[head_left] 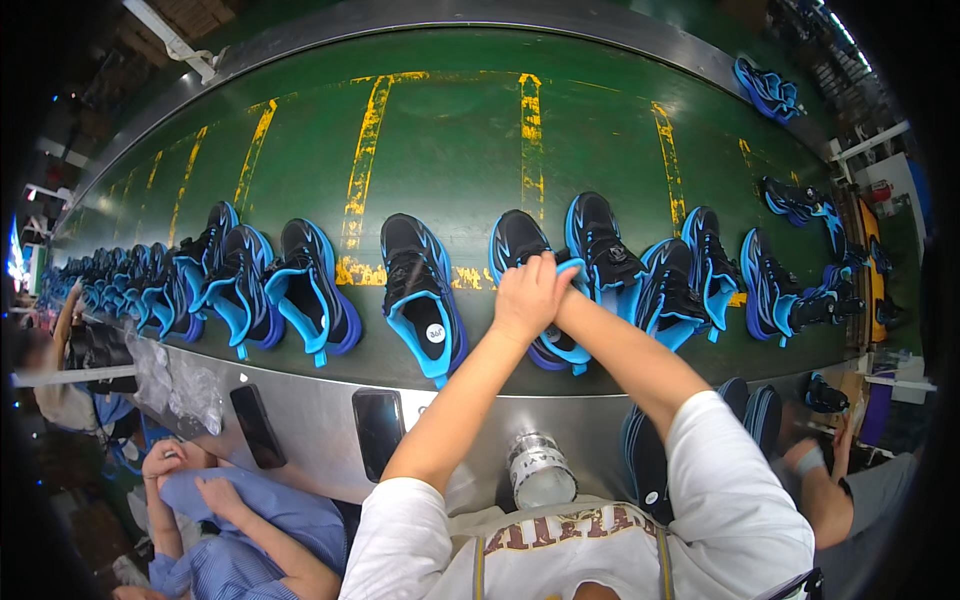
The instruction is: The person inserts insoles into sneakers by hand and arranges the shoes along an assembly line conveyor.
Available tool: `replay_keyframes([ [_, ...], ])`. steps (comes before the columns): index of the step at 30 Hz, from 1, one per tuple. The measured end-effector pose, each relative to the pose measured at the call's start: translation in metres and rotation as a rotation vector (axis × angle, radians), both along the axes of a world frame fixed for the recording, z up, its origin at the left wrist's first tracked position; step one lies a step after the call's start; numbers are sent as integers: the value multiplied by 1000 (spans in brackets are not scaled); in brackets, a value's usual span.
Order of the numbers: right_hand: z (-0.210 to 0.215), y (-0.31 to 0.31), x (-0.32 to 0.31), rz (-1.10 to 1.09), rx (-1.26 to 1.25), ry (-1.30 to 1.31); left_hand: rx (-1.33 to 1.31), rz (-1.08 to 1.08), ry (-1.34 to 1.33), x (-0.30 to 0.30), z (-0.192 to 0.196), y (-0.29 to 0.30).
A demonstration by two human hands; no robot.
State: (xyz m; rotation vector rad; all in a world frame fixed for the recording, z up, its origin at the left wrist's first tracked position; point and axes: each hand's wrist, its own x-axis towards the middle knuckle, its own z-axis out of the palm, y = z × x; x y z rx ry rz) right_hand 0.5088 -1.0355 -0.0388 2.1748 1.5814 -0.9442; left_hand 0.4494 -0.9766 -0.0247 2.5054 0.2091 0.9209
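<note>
A black and blue sports shoe (516, 234) stands on the green belt in front of me, its toe pointing away. My left hand (527, 293) is over the shoe's opening with its fingers drawn together; what they hold is hidden. Pressed close against it, my right hand (568, 288) is mostly covered by the left, so its fingers cannot be made out. Just right of my hands is another matching shoe (602, 240). To their left, a single shoe (415, 262) shows a white round sticker on its insole.
A long row of similar shoes (240, 275) runs leftward along the green belt (450, 130). On the metal ledge lie two dark phones (377, 432) and a roll of tape (541, 468). Dark insoles (645, 455) stand near my right arm. A person in blue (250, 520) sits at left.
</note>
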Motion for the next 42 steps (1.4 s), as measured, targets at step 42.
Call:
replay_keyframes([
  [42, 61, -154, -105, -809, 1095, -370, 685, -106, 432, -13, 16, 47],
])
